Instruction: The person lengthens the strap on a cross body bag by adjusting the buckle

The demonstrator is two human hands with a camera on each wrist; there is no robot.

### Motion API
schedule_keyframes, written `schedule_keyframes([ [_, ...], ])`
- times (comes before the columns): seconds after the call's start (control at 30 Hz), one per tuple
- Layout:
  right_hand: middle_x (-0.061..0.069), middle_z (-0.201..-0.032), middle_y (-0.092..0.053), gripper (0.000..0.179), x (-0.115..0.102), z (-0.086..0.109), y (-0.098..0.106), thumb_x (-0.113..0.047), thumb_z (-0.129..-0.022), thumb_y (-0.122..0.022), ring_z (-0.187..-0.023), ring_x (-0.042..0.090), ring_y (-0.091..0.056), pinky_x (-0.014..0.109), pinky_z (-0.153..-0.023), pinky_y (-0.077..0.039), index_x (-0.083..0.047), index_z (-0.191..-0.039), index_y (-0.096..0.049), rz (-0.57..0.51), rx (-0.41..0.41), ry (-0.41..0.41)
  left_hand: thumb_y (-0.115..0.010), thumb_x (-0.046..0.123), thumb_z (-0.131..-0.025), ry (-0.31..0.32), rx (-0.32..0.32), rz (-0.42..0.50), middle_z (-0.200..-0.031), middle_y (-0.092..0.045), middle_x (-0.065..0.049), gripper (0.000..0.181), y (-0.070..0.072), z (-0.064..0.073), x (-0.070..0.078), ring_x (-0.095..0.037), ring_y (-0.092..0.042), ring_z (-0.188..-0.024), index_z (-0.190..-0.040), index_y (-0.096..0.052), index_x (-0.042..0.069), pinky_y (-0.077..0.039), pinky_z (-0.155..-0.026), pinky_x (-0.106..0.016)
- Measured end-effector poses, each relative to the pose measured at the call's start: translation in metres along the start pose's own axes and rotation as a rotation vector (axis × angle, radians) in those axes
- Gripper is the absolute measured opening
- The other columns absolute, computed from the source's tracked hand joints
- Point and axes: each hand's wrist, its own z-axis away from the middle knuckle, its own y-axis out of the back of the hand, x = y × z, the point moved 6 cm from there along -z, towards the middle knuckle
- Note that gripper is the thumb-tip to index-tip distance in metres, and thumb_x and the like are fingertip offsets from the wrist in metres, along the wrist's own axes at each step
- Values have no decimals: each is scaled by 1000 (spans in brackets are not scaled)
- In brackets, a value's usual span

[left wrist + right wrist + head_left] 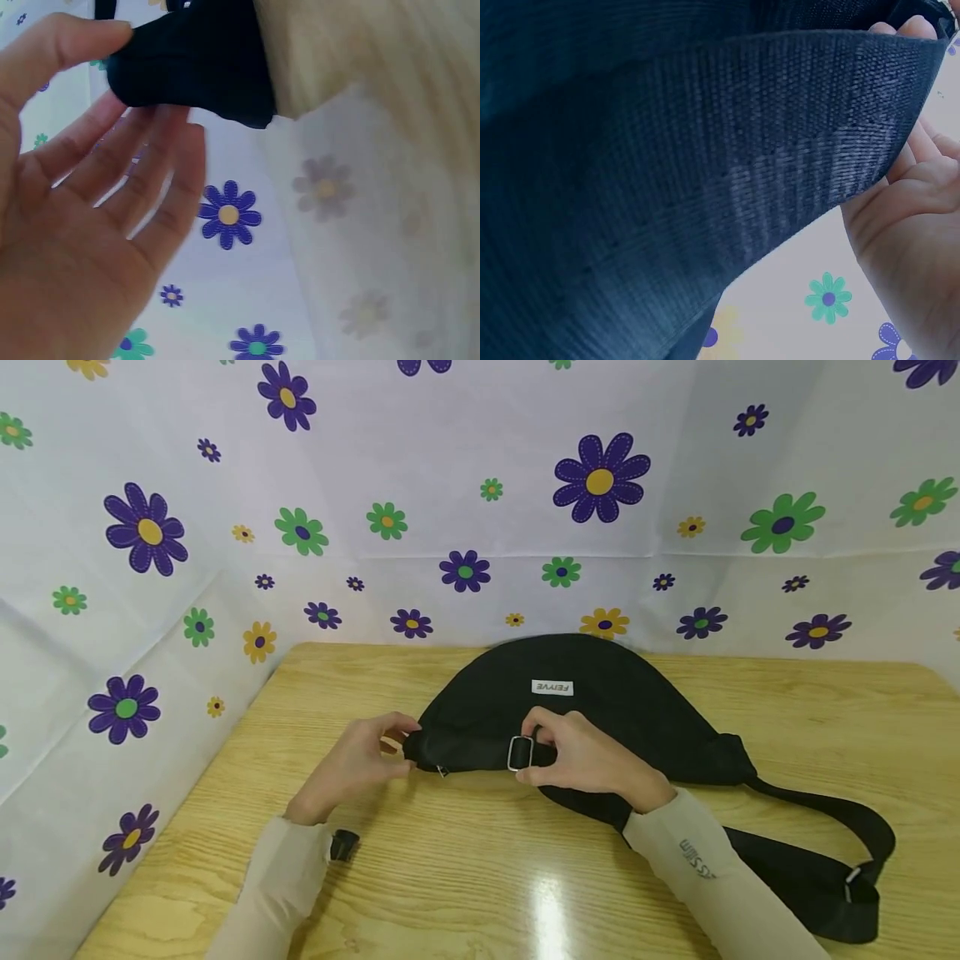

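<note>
A black waist bag (600,685) with an upside-down white label (552,687) lies at the back middle of the table. My left hand (360,758) pinches the bag's left end between thumb and fingertips; the left wrist view shows this black end (195,64) close up. Farther right, my right hand (588,756) pinches the black strap beside a silver metal buckle (512,753), in front of the bag. Wide woven strap (780,135) fills much of the right wrist view and hides part of the right fingers.
The strap's loop (862,827) trails over the right side of the wooden table (420,877), passing behind my right sleeve. A small black object (344,845) sits at my left cuff. Flower-patterned cloth (420,468) hangs behind and left of the table.
</note>
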Motion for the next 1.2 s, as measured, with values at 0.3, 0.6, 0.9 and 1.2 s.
schedule_keyframes([
  [0.3,-10,-66,-59,35,1,-4,-5,-19,-85,-80,-48,5,-31,24,-52,-30,-4,-107,-57,-15,11,-19,-79,1,-85,-125,-104,-244,-134,-57,-22,53,-24,-2,42,-41,-52,-123,-134,-58,-2,-47,-102,-53],
  [0.6,-6,-73,-67,34,0,-4,-3,-19,-84,-79,-49,6,-36,24,-52,-30,-4,-106,-57,-49,42,0,-83,10,-85,-204,-119,-240,-126,-66,-14,52,-50,-21,72,-28,-62,-117,-132,-63,-2,-50,-100,-43],
  [0.9,-5,-76,-69,33,-3,-5,-3,-17,-85,-79,-53,8,-44,25,-54,-34,-3,-106,-58,-62,48,16,-87,12,-81,-226,-97,-162,-106,-72,-9,42,-63,-38,75,-20,-66,-94,-117,-70,-3,-56,-85,-36],
  [1.2,-6,-75,-68,34,-5,-4,-3,-17,-86,-81,-55,8,-46,25,-55,-36,-3,-106,-58,-68,38,32,-84,10,-85,-225,-125,-62,-104,-71,-4,32,-67,-39,70,-16,-64,-93,-112,-71,1,-55,-83,-30],
])
